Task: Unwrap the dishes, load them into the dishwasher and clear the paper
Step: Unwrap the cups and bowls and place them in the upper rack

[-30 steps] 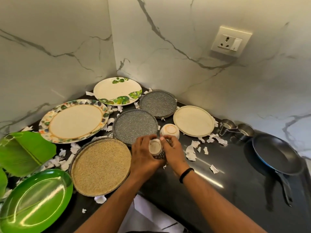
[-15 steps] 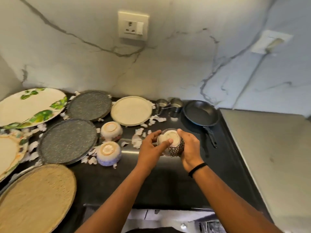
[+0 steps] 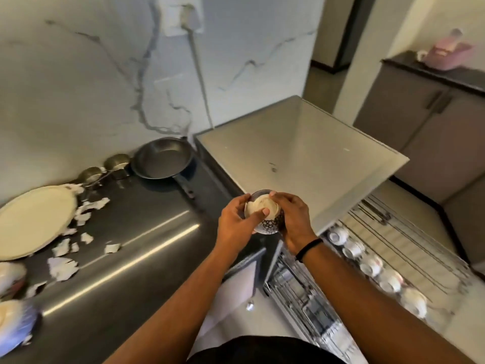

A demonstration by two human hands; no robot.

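Patterned ceramic, a small bowl (image 3: pixel 265 215) sat gripped between left hand (image 3: pixel 237 223) and right hand (image 3: pixel 294 219) above the dishwasher rack (image 3: pixel 367 261); lowering it upside down beside the cups (image 3: pixel 372 266) seemed wisest.

We see soft, even light; bright glare streaks cross the dark tabletop (image 3: pixel 147 240); lower-left edges smear with motion blur and wide-angle bending.

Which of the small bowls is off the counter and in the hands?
The dark-patterned bowl, gripped by the left hand and right hand; the pale bowls sit on the counter.
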